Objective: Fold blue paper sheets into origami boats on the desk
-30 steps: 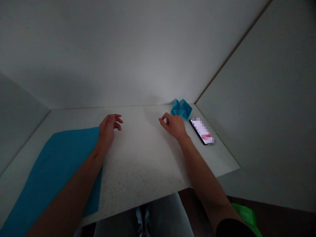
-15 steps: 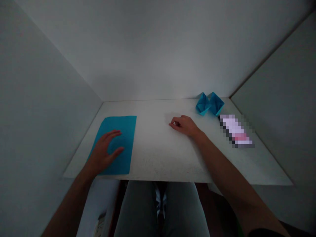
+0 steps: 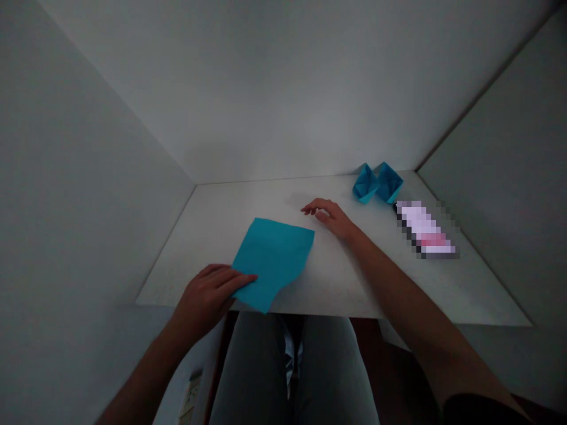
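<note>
A flat blue paper sheet [image 3: 273, 260] lies on the white table [image 3: 336, 283] near its front edge, turned at an angle, one corner past the edge. My left hand [image 3: 208, 298] grips the sheet's near-left corner, fingers closed on it. My right hand [image 3: 330, 216] hovers just beyond the sheet's far right corner, fingers loosely spread, holding nothing. A folded blue paper shape [image 3: 377, 182] sits at the table's far right corner.
A phone [image 3: 426, 229] with a lit screen lies on the right side of the table, just in front of the folded shape. White walls close in the table on the left, back and right. My legs show below the table's front edge.
My left hand has pulled the blue sheet from the table's left side toward the middle and turned it. My right hand opened its fingers and stayed in about the same place.
</note>
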Motion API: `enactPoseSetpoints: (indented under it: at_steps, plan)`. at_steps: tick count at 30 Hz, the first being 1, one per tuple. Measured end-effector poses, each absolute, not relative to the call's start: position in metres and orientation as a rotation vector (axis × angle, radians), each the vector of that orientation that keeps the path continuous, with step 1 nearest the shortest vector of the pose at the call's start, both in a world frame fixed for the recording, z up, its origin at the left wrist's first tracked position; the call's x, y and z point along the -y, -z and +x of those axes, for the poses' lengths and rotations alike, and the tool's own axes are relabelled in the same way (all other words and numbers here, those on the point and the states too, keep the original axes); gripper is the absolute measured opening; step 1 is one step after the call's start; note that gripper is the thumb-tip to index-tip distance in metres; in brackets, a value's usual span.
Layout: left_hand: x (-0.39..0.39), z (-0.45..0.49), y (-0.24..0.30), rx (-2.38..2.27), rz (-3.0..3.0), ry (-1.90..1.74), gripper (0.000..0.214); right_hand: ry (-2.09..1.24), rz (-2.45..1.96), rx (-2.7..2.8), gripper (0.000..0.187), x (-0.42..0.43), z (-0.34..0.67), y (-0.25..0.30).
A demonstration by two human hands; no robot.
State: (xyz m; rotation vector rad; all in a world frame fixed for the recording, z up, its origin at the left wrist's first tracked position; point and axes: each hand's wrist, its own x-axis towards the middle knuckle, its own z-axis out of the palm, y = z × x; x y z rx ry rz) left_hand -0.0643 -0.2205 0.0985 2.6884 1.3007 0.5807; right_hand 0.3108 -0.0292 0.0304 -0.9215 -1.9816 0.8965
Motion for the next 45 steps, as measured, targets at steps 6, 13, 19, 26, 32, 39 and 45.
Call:
enactPoseSetpoints:
  at_steps: [6, 13, 19, 26, 32, 39, 45]
  plan:
    - [0.126, -0.001, -0.211, -1.177, 2.380, -0.638, 0.016, -1.383, -0.576, 1.752, 0.116, 0.041, 0.321, -0.045]
    - [-0.006, 0.023, -0.246, -1.297, 1.770, -1.067, 0.016, -1.505, -0.730, 1.451, 0.092, 0.056, 0.336, -0.060]
    - [-0.040, 0.014, -0.199, -1.157, 1.975, -1.489, 0.043, -1.373, -1.065, 1.353, 0.060, 0.035, 0.326, -0.049]
    - [-0.005, 0.025, -0.045, -1.326, 1.562, -1.193, 0.066, -1.187, -1.147, 1.326, 0.070, 0.013, 0.322, -0.013]
    - [0.001, 0.041, -0.002, -1.106, 1.407, -1.255, 0.053, -1.138, -1.169, 1.249, 0.061, 0.010, 0.329, -0.002]
    - [-0.012, 0.027, 0.007, -1.153, 1.390, -1.381, 0.044, -1.168, -1.135, 1.151, 0.061, 0.008, 0.331, 0.000]
    - [-0.019, 0.024, 0.008, -1.227, 1.389, -1.499, 0.051, -1.308, -1.043, 1.146, 0.063, 0.011, 0.327, -0.002]
